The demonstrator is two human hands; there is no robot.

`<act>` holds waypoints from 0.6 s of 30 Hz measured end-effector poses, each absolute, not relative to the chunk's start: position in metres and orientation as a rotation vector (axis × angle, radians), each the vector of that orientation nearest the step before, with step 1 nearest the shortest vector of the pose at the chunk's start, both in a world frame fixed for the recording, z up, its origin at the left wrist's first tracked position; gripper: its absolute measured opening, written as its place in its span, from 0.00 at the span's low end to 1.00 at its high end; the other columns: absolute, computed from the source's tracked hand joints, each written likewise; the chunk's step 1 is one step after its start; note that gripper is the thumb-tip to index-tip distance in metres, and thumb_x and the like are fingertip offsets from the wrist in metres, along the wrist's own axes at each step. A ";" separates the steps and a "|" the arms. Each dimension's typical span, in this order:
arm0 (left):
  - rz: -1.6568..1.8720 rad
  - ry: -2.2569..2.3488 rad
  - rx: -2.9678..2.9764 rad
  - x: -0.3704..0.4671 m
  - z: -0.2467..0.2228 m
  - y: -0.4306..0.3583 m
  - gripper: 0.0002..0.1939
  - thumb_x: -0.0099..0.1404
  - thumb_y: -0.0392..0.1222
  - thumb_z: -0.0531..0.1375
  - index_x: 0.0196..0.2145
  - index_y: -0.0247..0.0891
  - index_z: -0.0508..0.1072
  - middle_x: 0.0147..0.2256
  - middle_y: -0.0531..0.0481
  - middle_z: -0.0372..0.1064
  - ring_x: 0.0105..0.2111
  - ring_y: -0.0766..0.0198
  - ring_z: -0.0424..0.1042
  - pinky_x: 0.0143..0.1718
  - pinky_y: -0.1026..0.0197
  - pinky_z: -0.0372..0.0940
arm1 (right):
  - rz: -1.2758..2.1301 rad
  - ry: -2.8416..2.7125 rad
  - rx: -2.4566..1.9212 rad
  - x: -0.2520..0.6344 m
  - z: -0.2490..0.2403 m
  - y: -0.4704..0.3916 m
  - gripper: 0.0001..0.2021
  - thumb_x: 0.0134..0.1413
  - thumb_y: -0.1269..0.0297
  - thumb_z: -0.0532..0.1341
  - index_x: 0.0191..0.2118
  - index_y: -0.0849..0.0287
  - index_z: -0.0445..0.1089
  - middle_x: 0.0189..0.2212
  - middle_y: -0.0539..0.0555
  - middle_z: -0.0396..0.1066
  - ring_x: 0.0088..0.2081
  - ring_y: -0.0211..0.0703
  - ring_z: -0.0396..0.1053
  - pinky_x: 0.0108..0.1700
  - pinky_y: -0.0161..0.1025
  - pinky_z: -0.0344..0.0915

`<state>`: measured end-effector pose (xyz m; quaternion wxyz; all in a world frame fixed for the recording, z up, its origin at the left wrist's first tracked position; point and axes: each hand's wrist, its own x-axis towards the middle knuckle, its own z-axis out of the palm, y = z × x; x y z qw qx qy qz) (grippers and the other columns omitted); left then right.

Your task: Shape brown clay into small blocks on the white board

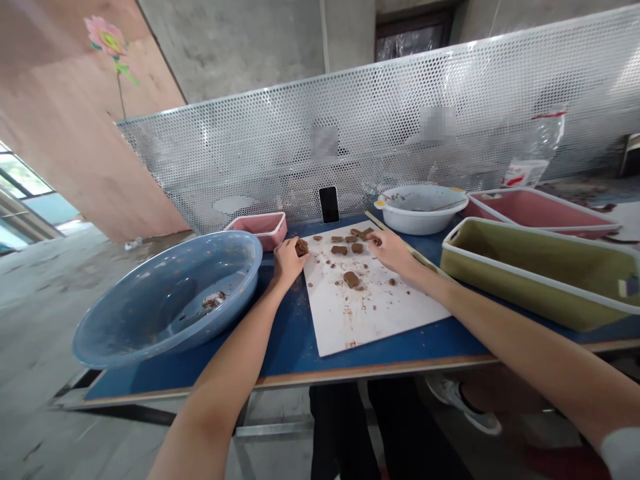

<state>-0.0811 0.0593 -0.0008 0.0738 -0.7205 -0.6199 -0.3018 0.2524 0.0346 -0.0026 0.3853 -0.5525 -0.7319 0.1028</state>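
Note:
My left hand (290, 258) is closed around a rough lump of brown clay (301, 247) at the left edge of a white board (330, 327). Over the board's right side, my right hand (389, 248) has its fingers pinched on a small brown clay piece (376, 241). Between the hands lie several short clay pieces (339, 251) near the back of the board. A flatter clay lump (351, 279) rests at the middle, with crumbs and brown smears around it.
A large blue basin (165, 300) stands left, a small pink tray (260, 227) behind it. Behind the board are a phone (329, 205) and a white basin (421, 210). Right are a green bin (530, 273), a pink bin (545, 210) and a plastic bottle (537, 150).

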 end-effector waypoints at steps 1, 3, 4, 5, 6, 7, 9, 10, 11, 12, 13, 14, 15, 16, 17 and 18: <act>-0.904 -1.860 -2.167 -0.081 0.000 0.060 0.29 0.66 0.42 0.74 0.63 0.39 0.77 0.62 0.35 0.78 0.63 0.41 0.76 0.68 0.44 0.65 | 0.263 -1.868 -1.411 0.252 -0.002 0.035 0.18 0.68 0.61 0.58 0.54 0.60 0.81 0.53 0.68 0.84 0.50 0.62 0.81 0.56 0.54 0.73; -0.901 -1.858 -2.173 -0.082 0.000 0.060 0.29 0.67 0.43 0.74 0.63 0.38 0.77 0.61 0.35 0.79 0.62 0.41 0.76 0.67 0.46 0.65 | 0.272 -1.868 -1.420 0.252 -0.002 0.034 0.19 0.68 0.60 0.58 0.54 0.61 0.81 0.53 0.69 0.84 0.49 0.63 0.81 0.56 0.55 0.73; -0.902 -1.855 -2.174 -0.082 0.000 0.060 0.28 0.67 0.43 0.74 0.62 0.38 0.78 0.61 0.35 0.79 0.62 0.42 0.76 0.67 0.46 0.66 | 0.278 -1.869 -1.424 0.252 -0.002 0.034 0.19 0.68 0.60 0.58 0.55 0.62 0.81 0.53 0.69 0.84 0.49 0.63 0.81 0.55 0.55 0.73; -0.903 -1.853 -2.173 -0.082 0.000 0.060 0.28 0.67 0.43 0.74 0.62 0.37 0.78 0.61 0.35 0.79 0.62 0.42 0.76 0.67 0.47 0.66 | 0.281 -1.866 -1.429 0.252 -0.001 0.034 0.19 0.68 0.60 0.58 0.55 0.62 0.81 0.53 0.69 0.84 0.48 0.62 0.81 0.55 0.55 0.73; -0.906 -1.850 -2.170 -0.083 0.000 0.061 0.28 0.67 0.43 0.74 0.62 0.37 0.78 0.60 0.35 0.79 0.62 0.42 0.76 0.66 0.47 0.66 | 0.283 -1.862 -1.433 0.252 -0.001 0.033 0.19 0.68 0.61 0.58 0.55 0.62 0.81 0.53 0.69 0.84 0.48 0.62 0.81 0.55 0.55 0.73; -0.910 -1.848 -2.167 -0.083 0.000 0.061 0.28 0.66 0.43 0.74 0.62 0.37 0.78 0.60 0.35 0.79 0.61 0.42 0.76 0.66 0.47 0.66 | 0.280 -1.858 -1.434 0.252 -0.001 0.033 0.19 0.67 0.61 0.58 0.55 0.61 0.81 0.53 0.69 0.84 0.48 0.62 0.81 0.55 0.55 0.73; -0.921 -1.849 -2.161 -0.083 0.000 0.061 0.28 0.66 0.43 0.74 0.62 0.37 0.78 0.59 0.35 0.79 0.61 0.42 0.76 0.65 0.47 0.67 | 0.260 -1.864 -1.412 0.253 -0.001 0.033 0.18 0.67 0.61 0.58 0.54 0.60 0.81 0.53 0.68 0.84 0.50 0.62 0.81 0.57 0.55 0.73; -0.926 -1.852 -2.159 -0.083 0.000 0.061 0.28 0.66 0.43 0.74 0.62 0.37 0.79 0.59 0.35 0.80 0.61 0.42 0.77 0.65 0.46 0.67 | 0.244 -1.873 -1.394 0.253 -0.001 0.033 0.18 0.67 0.61 0.58 0.54 0.59 0.81 0.53 0.67 0.84 0.51 0.62 0.81 0.59 0.55 0.73; -0.928 -1.857 -2.157 -0.082 0.000 0.062 0.27 0.66 0.44 0.74 0.61 0.38 0.79 0.58 0.35 0.80 0.60 0.42 0.77 0.65 0.46 0.67 | 0.229 -1.883 -1.374 0.253 -0.001 0.034 0.18 0.67 0.61 0.58 0.53 0.58 0.81 0.53 0.67 0.84 0.53 0.62 0.80 0.61 0.56 0.72; -0.929 -1.862 -2.157 -0.083 0.001 0.062 0.26 0.66 0.44 0.74 0.60 0.38 0.79 0.58 0.35 0.80 0.60 0.42 0.77 0.65 0.46 0.68 | 0.215 -1.892 -1.356 0.252 -0.001 0.034 0.17 0.67 0.61 0.58 0.53 0.58 0.81 0.54 0.67 0.84 0.53 0.62 0.80 0.62 0.57 0.71; -0.928 -1.867 -2.156 -0.083 0.001 0.062 0.26 0.66 0.44 0.74 0.60 0.38 0.80 0.57 0.36 0.81 0.60 0.42 0.77 0.65 0.46 0.68 | 0.205 -1.895 -1.343 0.252 -0.002 0.034 0.17 0.67 0.61 0.58 0.53 0.58 0.81 0.54 0.67 0.83 0.54 0.62 0.80 0.63 0.57 0.71; -0.928 -1.871 -2.154 -0.083 0.001 0.063 0.25 0.66 0.44 0.74 0.59 0.39 0.80 0.57 0.36 0.81 0.59 0.43 0.77 0.65 0.46 0.68 | 0.200 -1.893 -1.336 0.252 -0.004 0.035 0.17 0.67 0.61 0.58 0.53 0.59 0.81 0.54 0.67 0.83 0.54 0.61 0.80 0.63 0.56 0.71; -0.928 -1.870 -2.155 -0.083 0.001 0.063 0.24 0.67 0.44 0.74 0.58 0.39 0.80 0.57 0.37 0.81 0.59 0.43 0.77 0.64 0.47 0.68 | 0.199 -1.887 -1.334 0.252 -0.005 0.035 0.17 0.67 0.62 0.58 0.53 0.59 0.81 0.54 0.67 0.83 0.54 0.61 0.80 0.62 0.56 0.72; -0.928 -1.867 -2.157 -0.083 0.002 0.063 0.23 0.67 0.44 0.73 0.58 0.38 0.80 0.57 0.37 0.81 0.59 0.44 0.77 0.64 0.48 0.68 | 0.198 -1.883 -1.333 0.252 -0.006 0.035 0.17 0.67 0.62 0.58 0.53 0.59 0.81 0.54 0.67 0.83 0.53 0.60 0.80 0.62 0.55 0.72; -0.931 -1.861 -2.160 -0.083 0.002 0.062 0.23 0.67 0.44 0.73 0.58 0.38 0.80 0.57 0.37 0.81 0.58 0.44 0.77 0.64 0.49 0.68 | 0.190 -1.885 -1.330 0.253 -0.007 0.035 0.17 0.67 0.62 0.58 0.53 0.59 0.81 0.54 0.67 0.83 0.53 0.60 0.80 0.61 0.55 0.72; -0.932 -1.858 -2.162 -0.083 0.002 0.062 0.23 0.67 0.43 0.73 0.58 0.38 0.80 0.57 0.37 0.81 0.58 0.45 0.78 0.63 0.49 0.68 | 0.169 -1.895 -1.324 0.253 -0.008 0.034 0.17 0.67 0.63 0.58 0.54 0.59 0.81 0.53 0.67 0.83 0.54 0.60 0.79 0.61 0.55 0.72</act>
